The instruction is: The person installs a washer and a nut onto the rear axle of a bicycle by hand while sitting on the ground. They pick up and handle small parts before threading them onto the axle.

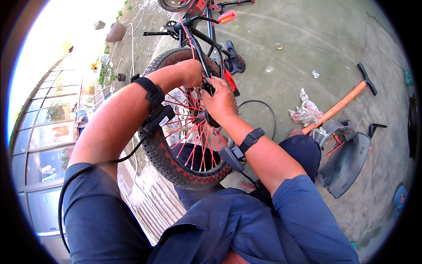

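Note:
Before me is a black and red bicycle, its wheel with red spokes and a chunky black tire (176,176) nearest to me. My left hand (190,74) is at the black frame tube (201,55) above the wheel, fingers curled closed; what they hold is hidden. Close beside it, my right hand (219,100) has its thumb and fingers closed around a dark part next to the frame, which I cannot make out. A red flat piece (231,82) shows just past the right fingers. Both wrists wear black straps with small devices.
On the concrete floor to the right lie an orange tube with a black T-handle (343,105), a crumpled cloth (305,110) and a grey curved tray (347,169). A black shoe (235,58) is beyond the wheel. The bicycle's orange pedal (227,17) juts out at the top.

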